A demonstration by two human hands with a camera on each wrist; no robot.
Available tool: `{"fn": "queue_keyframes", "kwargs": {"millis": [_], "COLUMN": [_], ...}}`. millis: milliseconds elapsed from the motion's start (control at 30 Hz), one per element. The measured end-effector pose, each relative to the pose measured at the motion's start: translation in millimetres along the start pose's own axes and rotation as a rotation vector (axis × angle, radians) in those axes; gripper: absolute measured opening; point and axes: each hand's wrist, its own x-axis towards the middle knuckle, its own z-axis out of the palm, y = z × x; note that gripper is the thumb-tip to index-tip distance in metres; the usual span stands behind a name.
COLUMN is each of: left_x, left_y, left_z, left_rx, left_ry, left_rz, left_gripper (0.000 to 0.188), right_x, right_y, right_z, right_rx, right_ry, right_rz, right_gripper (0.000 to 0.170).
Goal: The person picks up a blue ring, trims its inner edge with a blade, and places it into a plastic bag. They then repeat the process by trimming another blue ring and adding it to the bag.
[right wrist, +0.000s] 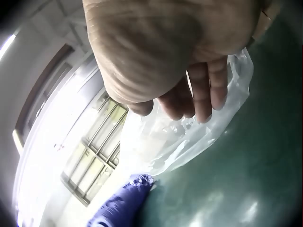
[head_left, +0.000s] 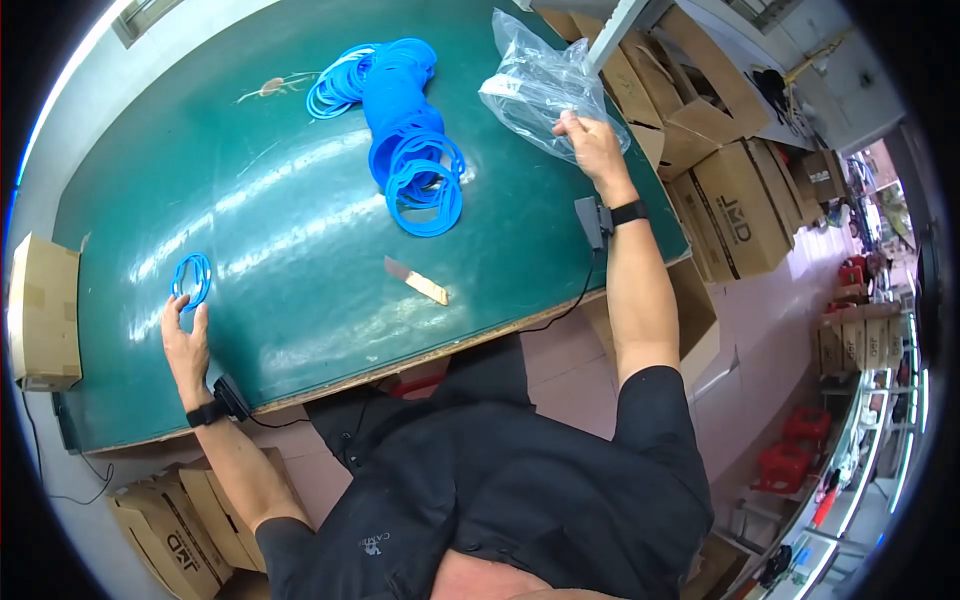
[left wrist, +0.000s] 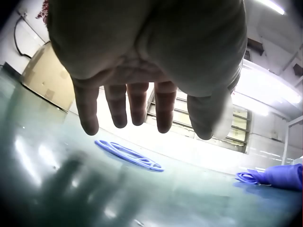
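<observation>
My left hand (head_left: 186,345) reaches over the left part of the green table, its fingers loosely extended in the left wrist view. Just beyond the fingertips lies a small coil of blue rings (head_left: 192,280), flat on the table. My right hand (head_left: 597,152) is at the clear plastic bag (head_left: 535,85) at the table's far right. Its fingers (right wrist: 201,97) hang down relaxed across the crumpled plastic in the right wrist view. Between the hands, a long stack of blue rings (head_left: 395,95) lies on its side, several loose rings (head_left: 425,200) slumped at its near end.
A knife (head_left: 418,280) with a pale handle lies near the front edge of the green table (head_left: 290,330). One cardboard box (head_left: 45,312) stands at the left end. Several open cartons (head_left: 735,205) crowd the right side. Cables run from both wrists over the front edge.
</observation>
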Motion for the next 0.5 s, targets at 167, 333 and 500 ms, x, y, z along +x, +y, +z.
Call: {"fn": "queue_keyframes", "kwargs": {"millis": [167,333,500], "left_x": [-36.8,-74.2,-93.0], "left_y": [65.4,132.4,187.2], "left_z": [6.5,25.3,52.0], "left_rx": [-0.169,-0.34,-0.426], "left_ry": [-0.083,-0.265,-0.375], "left_rz": [0.008,0.215,0.336], "left_gripper": [0.039,0.04,0.039], "right_x": [-26.4,-76.1,-124.0], "right_y": [-32.4,-70.0,-111.6], "right_z": [3.2,43.4,98.5], "right_rx": [-0.261,-0.165,-0.077], "right_ry": [0.085,0.065,-0.175], "right_rz": [-0.154,-0.415,-0.484], "right_gripper": [0.023,0.016,0.018]}}
